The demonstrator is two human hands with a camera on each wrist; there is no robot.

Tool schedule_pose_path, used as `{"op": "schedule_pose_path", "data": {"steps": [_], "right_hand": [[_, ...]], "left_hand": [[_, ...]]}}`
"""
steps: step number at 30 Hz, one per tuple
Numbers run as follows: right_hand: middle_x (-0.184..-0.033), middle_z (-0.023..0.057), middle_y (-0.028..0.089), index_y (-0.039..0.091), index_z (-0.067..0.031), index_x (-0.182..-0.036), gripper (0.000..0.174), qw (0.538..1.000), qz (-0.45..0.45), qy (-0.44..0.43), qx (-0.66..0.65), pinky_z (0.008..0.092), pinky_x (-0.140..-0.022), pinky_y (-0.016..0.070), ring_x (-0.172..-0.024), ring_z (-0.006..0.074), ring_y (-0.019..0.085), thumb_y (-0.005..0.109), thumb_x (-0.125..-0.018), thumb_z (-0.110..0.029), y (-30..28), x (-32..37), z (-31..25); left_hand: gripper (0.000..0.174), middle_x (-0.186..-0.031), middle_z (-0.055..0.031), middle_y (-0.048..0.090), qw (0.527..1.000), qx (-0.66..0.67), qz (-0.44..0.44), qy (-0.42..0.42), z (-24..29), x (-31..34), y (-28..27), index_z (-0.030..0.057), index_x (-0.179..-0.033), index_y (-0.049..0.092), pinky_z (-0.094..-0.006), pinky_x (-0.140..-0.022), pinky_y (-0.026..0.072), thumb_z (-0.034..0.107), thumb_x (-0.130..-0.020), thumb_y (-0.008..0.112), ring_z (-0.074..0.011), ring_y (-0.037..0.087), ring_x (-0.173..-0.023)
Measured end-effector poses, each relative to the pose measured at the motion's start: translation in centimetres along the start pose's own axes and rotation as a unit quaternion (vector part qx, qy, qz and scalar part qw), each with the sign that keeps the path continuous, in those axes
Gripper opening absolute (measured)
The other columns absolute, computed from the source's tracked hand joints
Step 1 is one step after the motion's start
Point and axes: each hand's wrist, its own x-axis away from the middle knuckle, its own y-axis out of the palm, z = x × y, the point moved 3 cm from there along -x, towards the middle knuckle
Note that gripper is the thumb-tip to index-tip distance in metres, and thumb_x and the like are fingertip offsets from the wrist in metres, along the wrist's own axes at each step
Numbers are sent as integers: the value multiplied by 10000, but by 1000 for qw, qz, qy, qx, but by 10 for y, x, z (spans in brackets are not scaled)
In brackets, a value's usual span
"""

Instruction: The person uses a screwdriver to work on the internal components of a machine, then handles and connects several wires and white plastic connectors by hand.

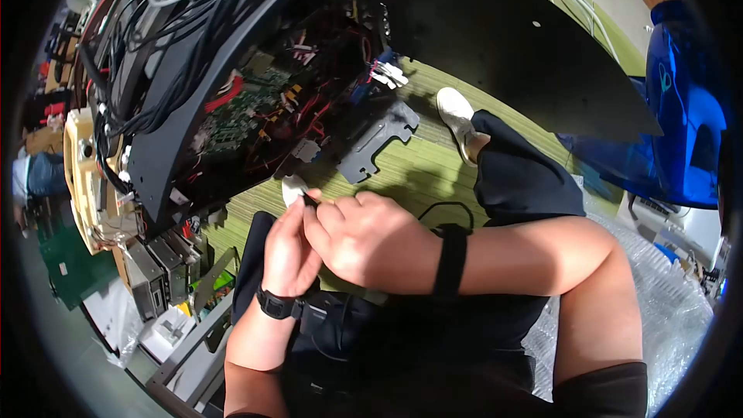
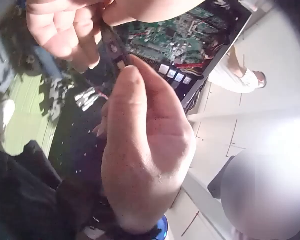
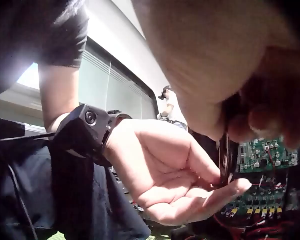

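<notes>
Black thin strip, R hand & L hand both pinching it, green circuit board behind.

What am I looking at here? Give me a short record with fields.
Setting: person seated on green striped carpet
Left hand: pinches a small thin dark part
Right hand: grips the same part from above
Ahead: opened black machine housing with green circuit board, red wires
Floor: flat black metal bracket
Right side: shiny blue cover
</notes>
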Motion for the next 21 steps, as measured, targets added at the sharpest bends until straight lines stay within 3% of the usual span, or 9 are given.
{"op": "schedule_pose_path", "data": {"steps": [5, 8, 9, 13, 15, 17, 19, 20, 21], "right_hand": [[-803, 70, 554, 598, 13, -935, 257, 993, 5, -34, -115, 277, -597, 449, -732, 188, 567, 581, -722, -131, -9, 33, 12], [-981, 141, 546, 579, 5, -904, 213, 986, -46, -29, -160, 317, -730, 476, -932, 243, 546, 560, -740, -130, -18, 40, 17], [-981, 141, 546, 579, 5, -904, 213, 985, -45, -29, -163, 317, -730, 476, -932, 243, 546, 560, -740, -130, -21, 42, 19], [-961, 125, 560, 573, -23, -967, 225, 976, -97, -26, -194, 338, -732, 493, -919, 267, 573, 554, -764, -118, -25, 46, 25], [-955, 123, 565, 571, -31, -992, 234, 973, -105, -24, -202, 347, -722, 499, -913, 277, 582, 552, -775, -114, -26, 46, 26], [-962, 102, 556, 566, -46, -1046, 277, 977, -43, -9, -209, 332, -635, 483, -803, 242, 581, 569, -784, -134, -27, 46, 28], [-958, 95, 562, 561, -49, -1066, 285, 976, -54, -16, -209, 337, -644, 484, -814, 246, 583, 566, -794, -136, -27, 44, 28], [-953, 88, 569, 556, -53, -1086, 294, 975, -64, -22, -210, 341, -653, 485, -826, 250, 585, 564, -805, -139, -27, 43, 27], [-953, 88, 569, 556, -53, -1086, 294, 976, -64, -24, -208, 341, -653, 485, -826, 250, 585, 564, -805, -139, -26, 42, 26]], "left_hand": [[243, -918, -61, 601, 993, -26, -4, -113, -28, -1, 11, 39, -1002, 564, -276, -751, 493, 221, -975, 405, -144, 583, -844], [227, -913, -55, 606, 992, -37, -38, -118, -34, -7, 17, 39, -997, 570, -268, -744, 490, 208, -969, 420, -132, 583, -840], [225, -913, -54, 607, 989, -41, -76, -118, -35, -7, 22, 38, -995, 571, -265, -743, 489, 205, -968, 422, -129, 584, -837], [160, -872, -15, 608, 987, -138, -4, -87, -35, -2, 50, 59, -967, 576, -230, -709, 479, 178, -954, 471, -101, 583, -785], [140, -850, -2, 597, 988, -120, -20, -89, -36, -6, 47, 66, -952, 572, -221, -693, 471, 176, -949, 485, -87, 571, -766], [122, -828, 12, 586, 990, -103, -36, -93, -37, -8, 36, 74, -937, 568, -212, -676, 463, 174, -944, 499, -73, 559, -748], [399, -1132, -93, 574, 977, -179, -104, -49, -32, -9, 25, 28, -1226, 473, -354, -930, 419, 271, -915, 528, -207, 538, -1081], [454, -1186, -86, 553, 915, -387, -101, 52, -25, -2, 28, 25, -1247, 469, -369, -967, 389, 285, -889, 569, -198, 504, -1140], [454, -1186, -86, 553, 915, -387, -101, 55, -22, 0, 31, 25, -1247, 469, -369, -967, 389, 285, -889, 569, -198, 504, -1140]]}}
